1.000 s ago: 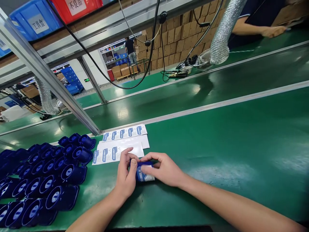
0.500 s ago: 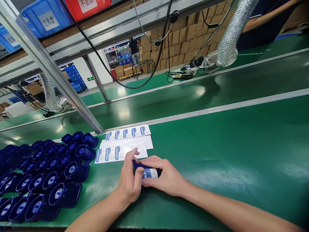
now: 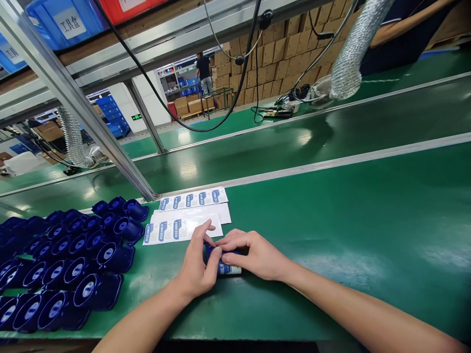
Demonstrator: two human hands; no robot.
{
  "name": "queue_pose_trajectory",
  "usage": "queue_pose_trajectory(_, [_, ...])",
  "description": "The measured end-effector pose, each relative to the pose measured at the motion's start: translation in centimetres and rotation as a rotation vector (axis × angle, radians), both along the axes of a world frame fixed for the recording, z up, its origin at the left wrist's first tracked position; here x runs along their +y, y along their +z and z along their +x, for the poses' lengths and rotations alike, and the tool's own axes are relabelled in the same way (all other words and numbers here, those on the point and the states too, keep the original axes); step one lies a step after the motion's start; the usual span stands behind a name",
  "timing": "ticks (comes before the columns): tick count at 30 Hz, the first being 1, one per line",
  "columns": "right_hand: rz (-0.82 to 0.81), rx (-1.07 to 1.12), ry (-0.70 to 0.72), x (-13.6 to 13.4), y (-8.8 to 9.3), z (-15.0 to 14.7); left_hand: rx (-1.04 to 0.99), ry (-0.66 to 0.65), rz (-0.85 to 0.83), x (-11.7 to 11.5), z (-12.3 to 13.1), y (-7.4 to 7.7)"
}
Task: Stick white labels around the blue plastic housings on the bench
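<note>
A small dark blue plastic part with a blue-and-white label (image 3: 225, 267) lies low over the green bench, gripped between both hands. My left hand (image 3: 198, 264) is closed on its left end, thumb against the label and index finger stretched toward the sticker sheets. Fingers of my right hand (image 3: 253, 255) curl over the part's top and right side, hiding most of it. Just beyond my hands lie three white sheets of blue labels (image 3: 184, 228). A crowd of several dark blue round parts (image 3: 69, 255) fills the bench at my left.
A slanted aluminium post (image 3: 81, 110) rises from the bench behind the sheets. Beyond a metal strip runs a green conveyor belt (image 3: 294, 142). Flexible foil ducts (image 3: 348, 63) and black cables hang above. Another person's arm (image 3: 401, 27) shows at top right.
The part has been turned and pressed lower onto the bench; my right fingers now cover more of its label. My hands have edged slightly toward the sticker sheets.
</note>
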State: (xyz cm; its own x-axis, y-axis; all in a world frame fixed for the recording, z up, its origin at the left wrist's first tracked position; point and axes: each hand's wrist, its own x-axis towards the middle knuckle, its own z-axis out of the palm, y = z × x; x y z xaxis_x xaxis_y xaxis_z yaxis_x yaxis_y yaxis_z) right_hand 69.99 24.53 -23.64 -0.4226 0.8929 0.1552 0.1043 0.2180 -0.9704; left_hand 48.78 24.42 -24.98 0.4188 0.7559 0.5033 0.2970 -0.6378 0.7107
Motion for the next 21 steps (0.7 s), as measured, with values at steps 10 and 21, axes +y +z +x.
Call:
queue_pose_trajectory(10, [-0.315,0.25,0.205,0.6,0.7,1.9,-0.153,-0.077,-0.1,1.7,-1.8,1.3])
queue_pose_trajectory(21, [-0.658,0.294,0.304,0.2,0.0,-0.6,-0.41,-0.175,-0.188,1.9,-1.6,1.6])
